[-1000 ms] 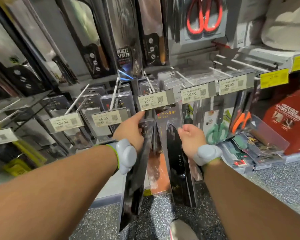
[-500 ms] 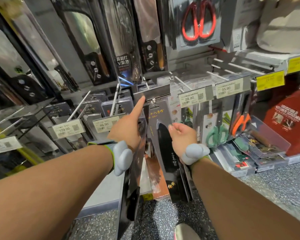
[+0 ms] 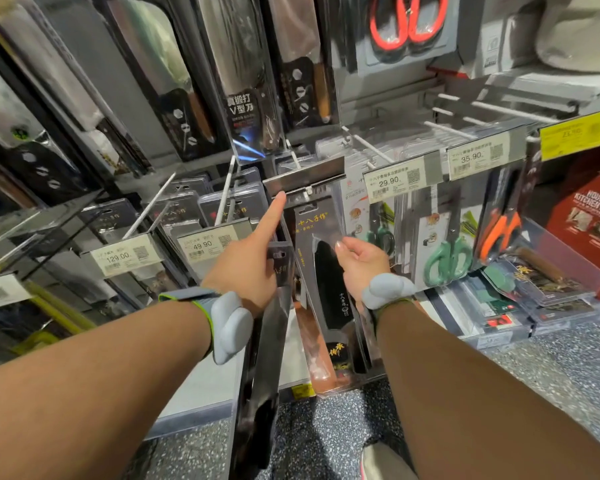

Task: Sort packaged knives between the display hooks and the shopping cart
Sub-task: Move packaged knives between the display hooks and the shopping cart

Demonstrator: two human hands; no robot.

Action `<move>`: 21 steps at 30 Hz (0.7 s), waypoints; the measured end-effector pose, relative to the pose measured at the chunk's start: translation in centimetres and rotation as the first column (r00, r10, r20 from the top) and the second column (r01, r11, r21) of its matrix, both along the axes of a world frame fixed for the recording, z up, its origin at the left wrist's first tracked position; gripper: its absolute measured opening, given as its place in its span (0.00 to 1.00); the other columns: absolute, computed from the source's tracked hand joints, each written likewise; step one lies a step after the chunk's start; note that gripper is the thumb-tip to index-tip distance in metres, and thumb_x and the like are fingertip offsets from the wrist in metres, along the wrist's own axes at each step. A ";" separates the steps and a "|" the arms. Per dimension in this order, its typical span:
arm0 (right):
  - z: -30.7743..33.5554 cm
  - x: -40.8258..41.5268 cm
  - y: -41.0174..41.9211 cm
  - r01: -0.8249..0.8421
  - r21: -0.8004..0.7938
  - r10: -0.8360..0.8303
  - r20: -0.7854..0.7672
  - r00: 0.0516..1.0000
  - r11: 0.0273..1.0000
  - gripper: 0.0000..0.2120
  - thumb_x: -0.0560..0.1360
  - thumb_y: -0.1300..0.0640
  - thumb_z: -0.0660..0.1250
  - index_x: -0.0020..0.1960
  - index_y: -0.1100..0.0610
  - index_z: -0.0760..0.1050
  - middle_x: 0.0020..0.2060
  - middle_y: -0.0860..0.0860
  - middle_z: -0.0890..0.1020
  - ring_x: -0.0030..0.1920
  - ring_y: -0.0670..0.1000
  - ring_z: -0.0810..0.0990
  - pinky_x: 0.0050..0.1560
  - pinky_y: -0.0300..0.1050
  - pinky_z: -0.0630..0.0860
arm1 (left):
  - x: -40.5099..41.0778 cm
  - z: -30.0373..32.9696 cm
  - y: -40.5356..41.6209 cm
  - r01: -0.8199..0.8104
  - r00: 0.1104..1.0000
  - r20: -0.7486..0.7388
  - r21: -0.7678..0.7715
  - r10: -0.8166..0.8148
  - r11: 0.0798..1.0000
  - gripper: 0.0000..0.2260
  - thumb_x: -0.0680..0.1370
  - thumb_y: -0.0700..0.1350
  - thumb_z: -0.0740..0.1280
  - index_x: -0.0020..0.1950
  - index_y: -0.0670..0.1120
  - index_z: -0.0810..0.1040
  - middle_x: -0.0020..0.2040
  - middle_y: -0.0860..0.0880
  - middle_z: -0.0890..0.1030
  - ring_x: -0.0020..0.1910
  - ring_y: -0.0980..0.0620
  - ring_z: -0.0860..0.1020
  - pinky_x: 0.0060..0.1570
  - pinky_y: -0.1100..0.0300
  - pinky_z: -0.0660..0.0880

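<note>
Filling most of the frame is a store display rack (image 3: 378,109) hung with packaged knives and scissors, cleavers in tall packs along the top, price tags across the middle. Below it, at the bottom of the frame, speckled floor (image 3: 551,368) shows. A long packaged knife (image 3: 267,358) hangs down through the lower centre, edge-on to us, gripped near its top by the left hand (image 3: 246,268); the thumb and lower fingers wrap the pack while the index finger points straight up and touches the flipped-up price tag holder (image 3: 305,176) on the centre hook. Just right of it, a second packaged knife (image 3: 326,271) with a dark blade hangs on that hook, face out. The right hand (image 3: 361,259) sits in front of this pack with fingers loosely curled; it may be brushing the plastic, though I can't be sure, and it holds nothing. Green-handled scissors (image 3: 447,259) hang further right, under the 29.90 tag (image 3: 400,180).
</note>
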State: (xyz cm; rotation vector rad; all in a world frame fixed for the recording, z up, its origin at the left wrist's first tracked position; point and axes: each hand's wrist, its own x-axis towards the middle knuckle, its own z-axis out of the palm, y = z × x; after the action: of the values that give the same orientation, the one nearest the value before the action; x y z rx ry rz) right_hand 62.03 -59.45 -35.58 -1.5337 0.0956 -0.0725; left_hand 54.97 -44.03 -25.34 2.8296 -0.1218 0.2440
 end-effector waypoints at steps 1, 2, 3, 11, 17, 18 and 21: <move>0.0 0.3 0.1 0.011 0.007 -0.011 -0.001 1.000 1.000 0.14 0.79 0.59 0.64 0.63 0.62 0.76 0.50 0.52 0.82 0.52 0.48 0.79 0.51 0.33 0.71 | 0.2 -0.2 0.1 0.007 1.000 0.005 -0.001 -0.007 1.000 0.44 0.76 0.36 0.61 0.76 0.66 0.36 0.28 0.49 0.72 0.29 0.52 0.72 0.39 0.51 0.74; -0.1 0.6 0.3 0.032 0.024 -0.032 -0.004 0.999 0.999 0.14 0.79 0.59 0.64 0.62 0.63 0.77 0.52 0.55 0.82 0.54 0.51 0.80 0.50 0.34 0.72 | 0.2 -0.4 0.2 0.012 1.000 0.009 -0.005 -0.012 1.000 0.44 0.76 0.37 0.61 0.76 0.66 0.36 0.28 0.49 0.72 0.29 0.52 0.72 0.39 0.50 0.76; -0.3 0.9 0.4 0.049 0.048 -0.049 -0.005 0.999 0.998 0.13 0.79 0.59 0.64 0.60 0.64 0.78 0.54 0.59 0.82 0.55 0.55 0.80 0.50 0.39 0.74 | 0.3 -0.6 0.3 0.015 1.000 0.013 -0.009 -0.015 1.000 0.44 0.76 0.37 0.61 0.76 0.66 0.35 0.27 0.50 0.72 0.29 0.52 0.73 0.39 0.49 0.76; 0.4 4.4 2.1 0.160 0.021 -0.159 -0.058 0.986 0.987 0.10 0.78 0.58 0.65 0.55 0.60 0.80 0.43 0.51 0.81 0.46 0.53 0.79 0.44 0.36 0.69 | 0.6 -1.4 0.5 0.033 0.999 0.010 -0.039 -0.032 0.999 0.45 0.76 0.37 0.62 0.74 0.69 0.34 0.29 0.49 0.73 0.30 0.49 0.74 0.41 0.46 0.78; 0.8 8.4 3.0 0.140 -0.010 -0.141 -0.087 0.986 0.990 0.11 0.78 0.59 0.65 0.56 0.66 0.78 0.55 0.59 0.81 0.57 0.58 0.78 0.52 0.38 0.71 | 1.0 -1.6 0.8 0.065 0.998 0.017 -0.066 -0.064 0.996 0.44 0.78 0.37 0.61 0.73 0.71 0.33 0.36 0.45 0.78 0.31 0.48 0.75 0.42 0.45 0.78; 0.5 8.9 3.2 0.147 0.017 -0.145 -0.078 0.986 0.989 0.11 0.77 0.59 0.67 0.54 0.66 0.78 0.54 0.61 0.81 0.57 0.59 0.79 0.54 0.40 0.71 | 1.1 -1.7 0.9 0.071 0.997 0.029 -0.066 -0.069 0.995 0.44 0.78 0.38 0.61 0.72 0.71 0.34 0.40 0.45 0.80 0.32 0.48 0.76 0.44 0.45 0.78; -0.3 8.6 3.5 0.141 -0.040 -0.144 -0.091 0.985 0.989 0.08 0.75 0.57 0.70 0.50 0.61 0.78 0.51 0.59 0.82 0.53 0.59 0.79 0.57 0.43 0.74 | 1.3 -1.8 1.2 0.082 0.996 0.048 -0.066 -0.079 0.994 0.44 0.79 0.38 0.62 0.72 0.72 0.35 0.59 0.42 0.80 0.46 0.40 0.79 0.53 0.45 0.77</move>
State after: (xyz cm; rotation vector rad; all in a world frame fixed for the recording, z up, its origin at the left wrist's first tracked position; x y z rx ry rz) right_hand 70.60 -55.99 -35.92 -1.5627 0.2802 -0.1168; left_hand 56.24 -42.88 -27.11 2.7451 -0.2324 0.2893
